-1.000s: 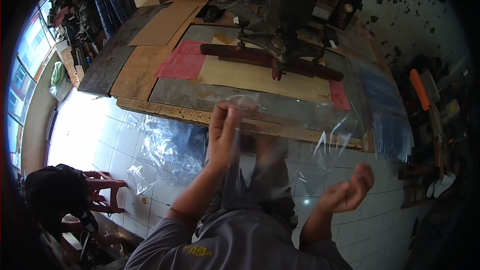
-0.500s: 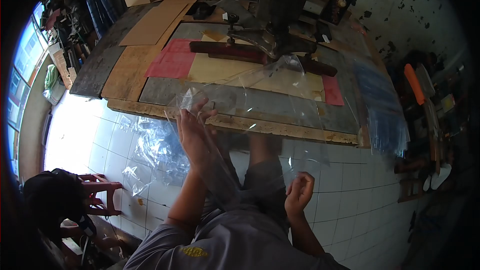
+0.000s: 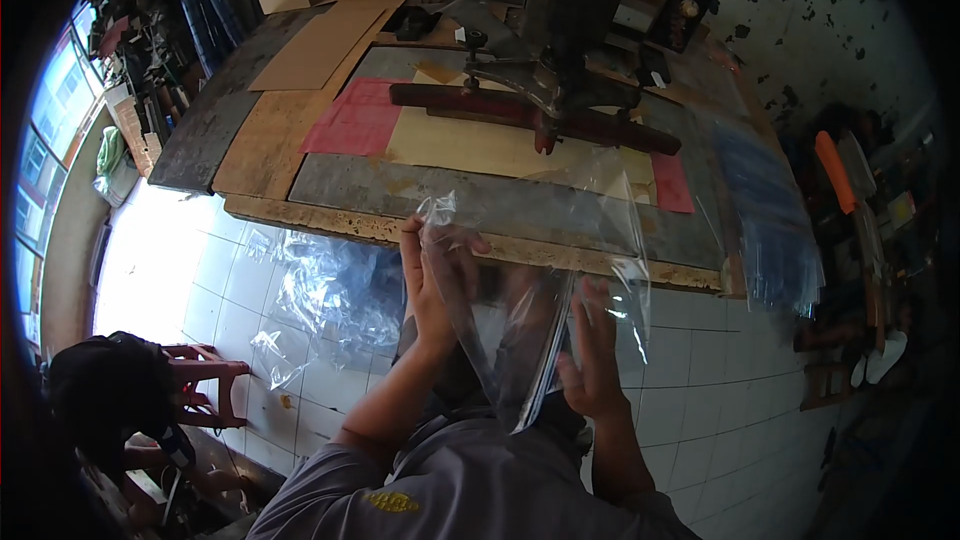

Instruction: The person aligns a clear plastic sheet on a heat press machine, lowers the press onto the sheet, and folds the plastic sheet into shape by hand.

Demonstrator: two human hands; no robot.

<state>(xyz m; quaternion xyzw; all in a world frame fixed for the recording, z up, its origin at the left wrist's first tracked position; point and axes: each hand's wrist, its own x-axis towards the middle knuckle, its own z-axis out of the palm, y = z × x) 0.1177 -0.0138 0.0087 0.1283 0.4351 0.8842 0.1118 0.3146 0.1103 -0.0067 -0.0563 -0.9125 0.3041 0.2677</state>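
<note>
A clear plastic sheet [image 3: 520, 340] hangs folded between my two hands, in front of the workbench edge. Its upper edge rises over the bench, and a bright fold runs down its middle. My left hand [image 3: 435, 285] grips the sheet near its upper left corner, with the fingers partly seen through the plastic. On the other side my right hand [image 3: 595, 360] is open, fingers stretched upward and thumb apart, against the sheet's right part. Beyond them, a press-like machine with a dark red bar [image 3: 530, 118] stands over yellow and pink sheets [image 3: 350, 120] on the bench.
A stack of clear plastic sheets [image 3: 765, 220] overhangs the bench's right side. Crumpled plastic [image 3: 335, 290] lies on the tiled floor at left. Cardboard [image 3: 315, 45] rests on the bench's left. A person in black [image 3: 110, 400] is beside a red stool [image 3: 210, 380] at lower left.
My right hand has risen and its curled fingers have straightened against the plastic. My left hand has moved right and slightly down. The spread sheet is now lower and folded between the hands.
</note>
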